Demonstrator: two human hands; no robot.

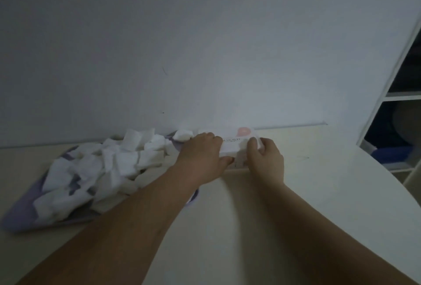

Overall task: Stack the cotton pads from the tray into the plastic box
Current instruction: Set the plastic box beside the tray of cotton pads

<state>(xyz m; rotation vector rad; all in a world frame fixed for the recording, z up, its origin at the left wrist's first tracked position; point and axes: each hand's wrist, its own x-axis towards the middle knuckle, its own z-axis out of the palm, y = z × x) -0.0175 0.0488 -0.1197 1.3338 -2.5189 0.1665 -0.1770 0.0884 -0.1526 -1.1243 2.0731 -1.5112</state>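
A purple tray [21,214] lies at the left of the table, heaped with several white square cotton pads [95,166]. To its right, near the wall, stands the plastic box [232,146], white with a pink spot and dark lettering on its lid. My left hand [202,155] grips the box's left end, thumb at the front. My right hand [265,159] holds the right end, fingers curled over the top edge. The inside of the box is hidden.
The pale table [273,216] runs up to a white wall [182,45]. A white shelf unit [396,93] with dark contents stands at the right, beyond the table's rounded edge. One pad [183,135] sits by the wall beside the box.
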